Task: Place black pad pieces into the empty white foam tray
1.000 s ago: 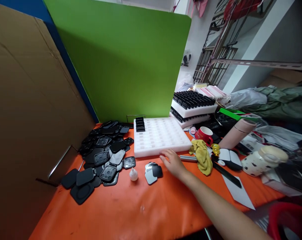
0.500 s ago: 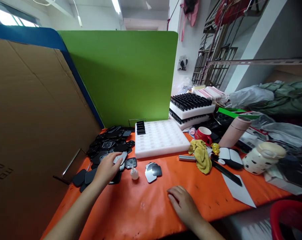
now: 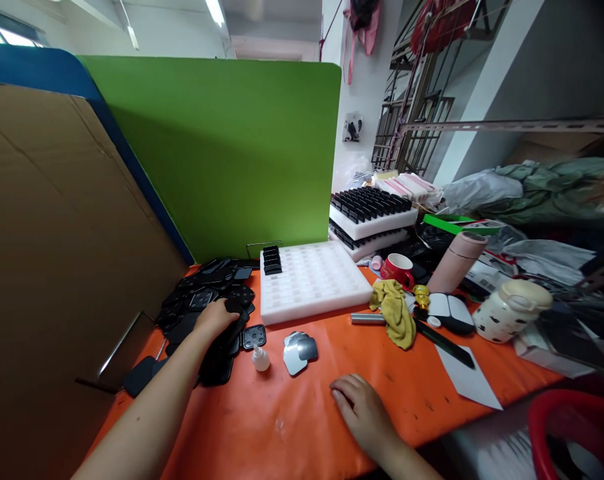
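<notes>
My left hand [image 3: 217, 319] reaches over the pile of thin black plates [image 3: 195, 320] on the left, its fingers closed on a black plate [image 3: 235, 306]. That plate covers the fingertips. My right hand [image 3: 358, 405] rests loosely on the orange table cover [image 3: 282, 427], fingers slightly bent and the thumb apart, with nothing in it. Between the hands lie several shiny silver plates [image 3: 296, 363] in an overlapping heap. A small white dropper bottle [image 3: 261, 359] stands left of them, and a square black plate with round marks [image 3: 255, 337] lies just behind it.
A white foam tray [image 3: 322, 283] holds several black pieces [image 3: 271, 260] in one corner. Stacked trays [image 3: 372, 227] of black parts stand behind it. To the right are a yellow cloth [image 3: 395, 313], a red mug [image 3: 398, 268] and a pink flask [image 3: 457, 262]. A green panel [image 3: 222, 153] closes the back.
A light-coloured plate showed at my left fingers before; now a black surface shows there. The left hand has shifted slightly left within a view that turned right. My right hand stays resting.
</notes>
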A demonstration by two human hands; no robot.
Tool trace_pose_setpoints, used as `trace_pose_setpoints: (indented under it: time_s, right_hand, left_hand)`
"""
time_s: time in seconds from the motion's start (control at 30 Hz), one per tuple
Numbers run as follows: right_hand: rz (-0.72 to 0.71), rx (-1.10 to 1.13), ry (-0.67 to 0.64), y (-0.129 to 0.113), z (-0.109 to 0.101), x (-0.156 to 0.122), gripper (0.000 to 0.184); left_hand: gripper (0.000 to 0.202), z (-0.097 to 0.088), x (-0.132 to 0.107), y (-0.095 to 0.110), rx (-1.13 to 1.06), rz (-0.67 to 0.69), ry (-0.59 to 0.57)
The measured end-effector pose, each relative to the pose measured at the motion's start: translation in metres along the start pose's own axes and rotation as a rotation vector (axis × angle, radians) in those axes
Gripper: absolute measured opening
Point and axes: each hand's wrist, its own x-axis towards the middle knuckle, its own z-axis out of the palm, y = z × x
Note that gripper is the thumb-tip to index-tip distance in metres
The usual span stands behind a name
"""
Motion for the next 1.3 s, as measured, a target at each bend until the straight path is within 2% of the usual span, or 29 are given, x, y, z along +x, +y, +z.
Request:
trace_pose_setpoints:
  time_s: [0.13,0.27,0.4,0.5,0.57,0.63,0.67,0.7,0.77,0.9,1.0,1.1,1.23,1.3]
  right_hand:
    - [-0.002,0.004,-0.01,0.001,0.0,0.0,0.023]
    - [-0.016,0.003,-0.024,0.004,0.0,0.001,0.025]
    - [0.005,0.054,-0.025,0.004,0.001,-0.004,0.026]
    - [0.133,0.247,-0.023,-0.01,0.007,-0.013,0.027]
    - [0.218,0.504,-0.13,-0.026,0.014,-0.019,0.031]
    - [0.239,0.762,-0.301,-0.044,0.02,-0.021,0.038]
    - [0.243,0.842,-0.345,-0.051,0.022,-0.021,0.038]
    - [0.248,0.879,-0.347,-0.056,0.025,-0.019,0.036]
    - [0.261,0.836,-0.278,-0.062,0.027,-0.015,0.027]
    - [0.244,0.592,-0.183,-0.058,0.028,-0.011,0.021]
    - [0.258,0.547,-0.132,-0.055,0.022,-0.018,0.019]
    - [0.258,0.52,-0.141,-0.049,0.006,-0.041,0.024]
    - [0.202,0.183,-0.152,-0.029,-0.022,-0.096,0.016]
    - [0.239,0.057,-0.107,-0.014,-0.034,-0.123,0.018]
  left_hand:
    - [0.027,-0.016,-0.03,-0.011,-0.265,-0.024,-0.02]
    - [0.037,-0.024,-0.091,-0.027,-0.625,-0.027,-0.043]
    - [0.05,-0.017,-0.158,-0.042,-0.877,-0.095,-0.019]
    - [0.05,0.001,-0.205,-0.043,-0.965,-0.151,-0.044]
    - [0.047,0.019,-0.233,-0.036,-0.994,-0.176,-0.173]
    - [0.04,0.036,-0.256,-0.025,-1.0,-0.13,-0.385]
    - [0.038,0.044,-0.265,-0.02,-1.012,-0.101,-0.482]
    - [0.037,0.051,-0.272,-0.015,-1.022,-0.081,-0.56]
    - [0.038,0.062,-0.279,-0.009,-1.042,-0.075,-0.641]
    - [0.04,0.076,-0.279,-0.009,-1.06,-0.114,-0.65]
    - [0.041,0.08,-0.279,-0.003,-1.111,-0.165,-0.683]
    - [0.04,0.077,-0.278,0.006,-1.23,-0.284,-0.676]
    - [0.038,0.068,-0.27,0.012,-1.314,-0.394,-0.605]
    - [0.038,0.068,-0.265,0.014,-1.304,-0.416,-0.62]
